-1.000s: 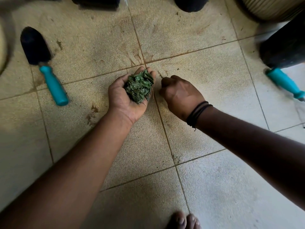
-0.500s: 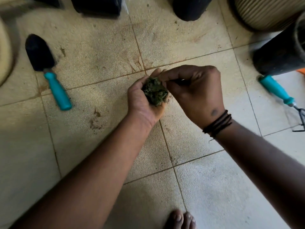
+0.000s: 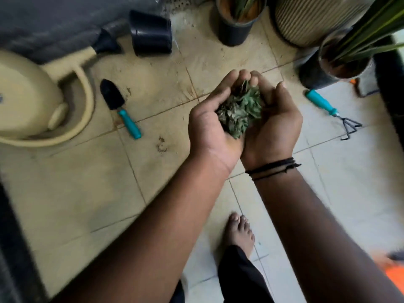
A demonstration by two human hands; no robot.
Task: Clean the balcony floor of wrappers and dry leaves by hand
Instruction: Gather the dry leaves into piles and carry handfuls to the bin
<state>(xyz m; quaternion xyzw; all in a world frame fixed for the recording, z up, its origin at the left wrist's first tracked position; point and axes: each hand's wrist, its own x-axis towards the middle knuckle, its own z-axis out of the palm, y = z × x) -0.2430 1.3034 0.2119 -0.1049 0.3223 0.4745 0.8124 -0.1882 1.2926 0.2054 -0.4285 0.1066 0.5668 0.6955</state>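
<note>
A cream watering can (image 3: 26, 101) lies on its side on the tiled floor (image 3: 87, 182) at the left. Just beside it is a small black trowel (image 3: 119, 108) with a blue handle. An empty black pot (image 3: 150, 32) lies tipped over near the top. Two black pots with plants (image 3: 237, 20) (image 3: 336, 60) stand near a big ribbed pot (image 3: 312, 18). A little rake (image 3: 334, 113) with a blue handle lies at the right. A bare foot (image 3: 239, 231) is on the floor at the bottom.
</note>
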